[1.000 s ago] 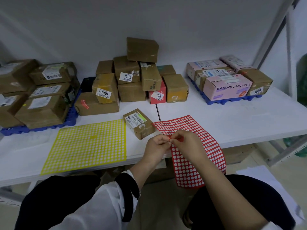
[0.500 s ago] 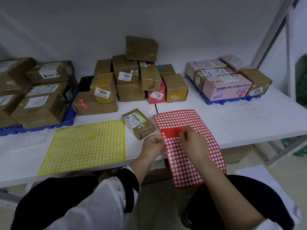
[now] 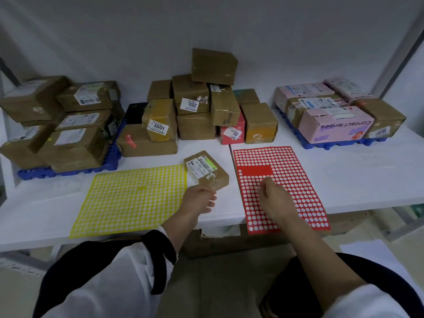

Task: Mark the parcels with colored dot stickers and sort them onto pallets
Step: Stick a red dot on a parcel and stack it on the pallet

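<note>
Over the red sticker sheet (image 3: 289, 162) the right hand (image 3: 273, 199) curls, grip unclear; left hand (image 3: 200, 200) relaxed beside parcel (image 3: 207, 172).

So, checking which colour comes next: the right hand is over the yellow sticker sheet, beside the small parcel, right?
Not quite: the head view shows the right hand over the red sticker sheet, not the yellow one, beside the small parcel.
</note>
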